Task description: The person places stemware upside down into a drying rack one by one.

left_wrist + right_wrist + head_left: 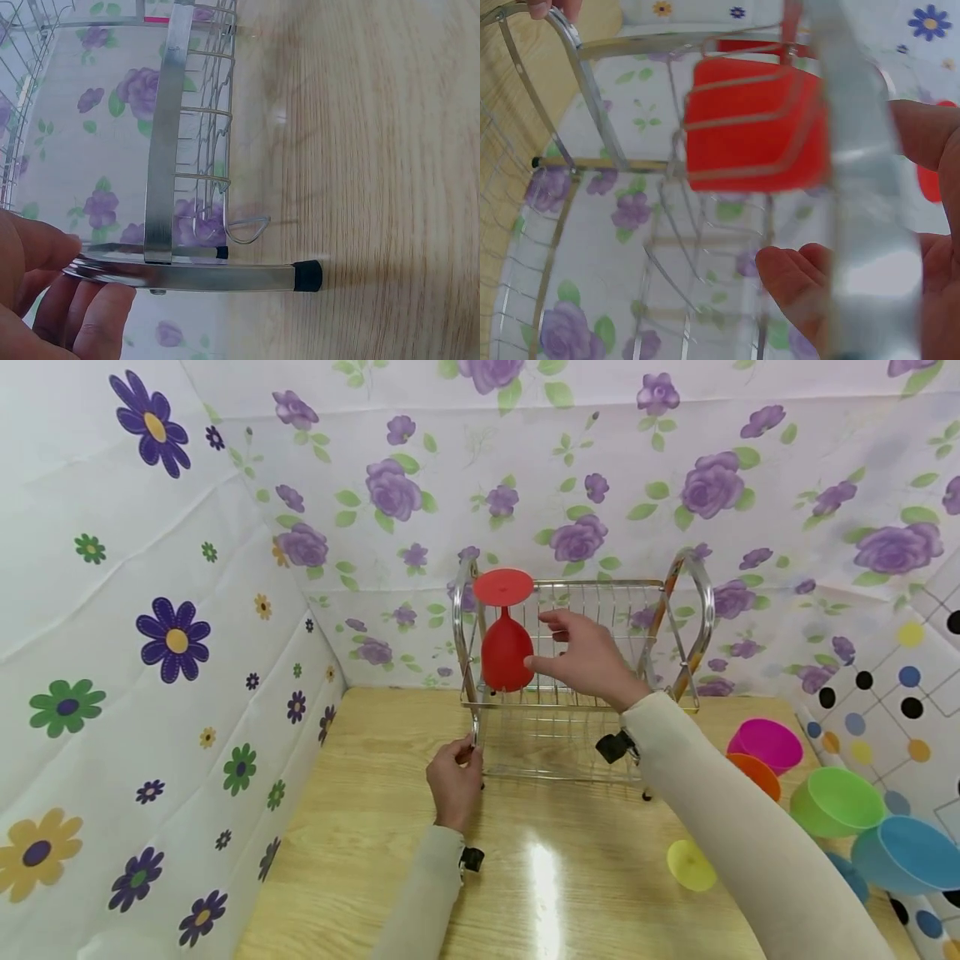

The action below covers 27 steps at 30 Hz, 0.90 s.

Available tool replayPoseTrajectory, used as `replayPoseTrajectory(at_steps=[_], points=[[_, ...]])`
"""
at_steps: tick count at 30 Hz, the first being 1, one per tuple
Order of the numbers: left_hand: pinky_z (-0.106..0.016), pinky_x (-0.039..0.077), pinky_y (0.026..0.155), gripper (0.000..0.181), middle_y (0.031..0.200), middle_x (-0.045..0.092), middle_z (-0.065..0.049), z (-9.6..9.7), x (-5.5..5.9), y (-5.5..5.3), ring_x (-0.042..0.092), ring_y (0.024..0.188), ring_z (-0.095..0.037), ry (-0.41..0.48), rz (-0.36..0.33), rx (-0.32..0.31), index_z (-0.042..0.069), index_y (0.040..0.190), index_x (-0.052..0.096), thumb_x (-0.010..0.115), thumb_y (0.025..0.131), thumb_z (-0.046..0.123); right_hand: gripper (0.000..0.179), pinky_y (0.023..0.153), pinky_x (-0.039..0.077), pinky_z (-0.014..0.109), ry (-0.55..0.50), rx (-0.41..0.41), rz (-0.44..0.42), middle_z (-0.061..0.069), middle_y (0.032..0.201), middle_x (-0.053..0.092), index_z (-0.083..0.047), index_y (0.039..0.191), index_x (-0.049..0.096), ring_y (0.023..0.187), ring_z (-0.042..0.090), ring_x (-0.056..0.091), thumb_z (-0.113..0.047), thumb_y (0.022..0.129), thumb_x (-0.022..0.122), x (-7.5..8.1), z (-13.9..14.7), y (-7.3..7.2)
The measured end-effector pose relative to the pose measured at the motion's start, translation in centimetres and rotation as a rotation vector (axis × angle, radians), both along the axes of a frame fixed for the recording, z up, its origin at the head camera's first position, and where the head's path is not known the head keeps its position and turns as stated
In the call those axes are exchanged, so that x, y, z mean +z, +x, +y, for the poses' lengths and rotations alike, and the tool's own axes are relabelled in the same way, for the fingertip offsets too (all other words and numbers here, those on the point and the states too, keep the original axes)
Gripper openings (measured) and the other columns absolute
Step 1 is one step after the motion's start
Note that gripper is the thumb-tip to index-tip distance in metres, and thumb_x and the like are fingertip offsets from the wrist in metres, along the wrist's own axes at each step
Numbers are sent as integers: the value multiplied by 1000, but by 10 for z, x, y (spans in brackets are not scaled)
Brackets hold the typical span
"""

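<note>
A red plastic goblet [507, 653] stands upside down on the upper tier of a chrome dish rack [705, 606], toward its left end, foot uppermost. My right hand [588, 656] is just right of the goblet, thumb and fingers spread apart. In the head view the thumb tip overlaps the cup's edge; whether it touches I cannot tell. The right wrist view shows the red cup [754, 127] behind rack wires, with fingers [787, 281] away from it. My left hand [456, 781] grips the rack's front left leg, a curved metal tube [225, 277] in the left wrist view.
On the right of the wooden table [360, 860] are a magenta bowl [767, 745], an orange bowl [759, 774], a green bowl [836, 806] and a blue bowl [909, 858]. A small yellow cup [692, 866] lies nearer. Flowered sheeting [450, 485] stands behind the rack.
</note>
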<state>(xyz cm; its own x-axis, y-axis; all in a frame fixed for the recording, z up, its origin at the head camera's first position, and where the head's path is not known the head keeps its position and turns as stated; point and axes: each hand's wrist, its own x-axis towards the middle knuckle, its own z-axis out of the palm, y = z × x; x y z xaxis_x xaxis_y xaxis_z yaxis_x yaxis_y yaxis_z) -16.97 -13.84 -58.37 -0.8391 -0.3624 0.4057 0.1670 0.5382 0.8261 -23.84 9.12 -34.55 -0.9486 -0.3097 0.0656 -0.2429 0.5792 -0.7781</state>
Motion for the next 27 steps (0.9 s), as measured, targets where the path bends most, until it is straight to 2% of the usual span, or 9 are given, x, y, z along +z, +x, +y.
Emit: replayPoseTrajectory(at_steps=[3,8,13,16,20,23,27], points=[[-35,66,68,26,93,77,-7,1,0,-1,76,82,-20,7,-5,8,11,117,82,83,92,7,70,112,55,55,-50,-17,11,6,157,55,-19,156,52,140,31,56,-38,94,80,5,18,12],[-32,65,67,26,94,78,-6,1,1,0,76,83,-20,48,-23,5,12,118,83,83,92,8,64,113,54,51,-178,-41,36,1,154,56,-23,152,56,139,26,58,-42,95,80,13,43,43],[-24,63,67,26,98,79,-5,-1,1,-1,77,86,-20,104,-46,-15,15,117,83,82,92,8,59,114,54,42,-265,-70,119,0,155,55,-20,151,57,142,22,55,-33,97,79,13,64,76],[-21,62,66,26,100,79,-4,-3,0,-2,77,88,-20,127,-59,-32,16,118,83,82,93,10,57,109,56,28,-280,-87,168,0,154,55,-18,151,57,141,20,56,-27,98,78,6,75,92],[-20,62,65,25,101,79,-4,-4,-1,-2,76,90,-19,164,-79,-55,17,118,82,81,94,11,54,102,54,14,-302,-112,218,2,150,58,-17,149,60,136,9,58,-18,98,78,-7,88,107],[-21,62,65,25,102,79,-4,-5,-1,-1,75,90,-19,185,-92,-68,17,119,82,81,95,11,53,101,54,12,-342,-144,243,2,146,60,-15,146,62,131,3,59,-10,97,79,-18,96,118],[-22,62,68,25,103,80,-3,-7,-2,0,75,90,-19,183,-95,-71,19,119,82,81,95,12,52,101,56,16,-412,-182,264,2,143,61,-10,145,62,129,8,62,-2,96,77,-32,106,130]])
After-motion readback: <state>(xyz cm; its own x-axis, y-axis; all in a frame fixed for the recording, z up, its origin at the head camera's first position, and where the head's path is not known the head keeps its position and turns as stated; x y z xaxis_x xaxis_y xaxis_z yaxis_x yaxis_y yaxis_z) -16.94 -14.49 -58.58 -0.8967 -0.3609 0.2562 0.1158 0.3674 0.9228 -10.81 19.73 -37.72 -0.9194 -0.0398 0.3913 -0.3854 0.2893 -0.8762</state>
